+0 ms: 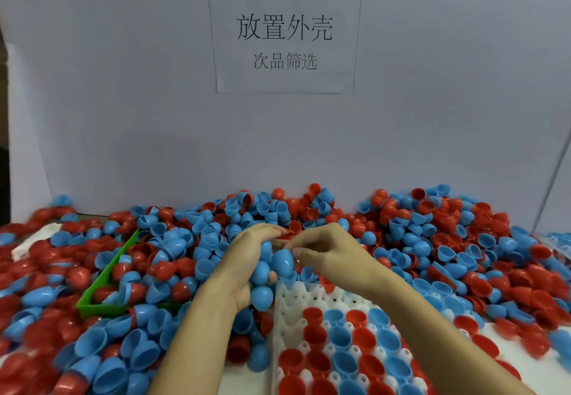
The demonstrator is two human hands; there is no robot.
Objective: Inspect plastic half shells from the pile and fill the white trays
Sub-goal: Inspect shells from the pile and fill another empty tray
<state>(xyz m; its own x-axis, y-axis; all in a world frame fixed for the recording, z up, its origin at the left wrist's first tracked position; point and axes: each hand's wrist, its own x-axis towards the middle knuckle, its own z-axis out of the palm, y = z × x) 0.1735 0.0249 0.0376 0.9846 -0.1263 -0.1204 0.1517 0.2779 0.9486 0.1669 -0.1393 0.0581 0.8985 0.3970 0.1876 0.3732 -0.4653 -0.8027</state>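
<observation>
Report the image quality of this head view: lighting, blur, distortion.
Head view: lighting is even and soft, without hard shadows; the sign reads sharply; the shells at the lower left and right edges are smeared; the wide lens bends the wall edge at right; small glare spots sit on the shells held in the left hand; the right hand is slightly soft.

Both forearms are bare, left hand (247,258) and right hand (330,252) ungloved.
</observation>
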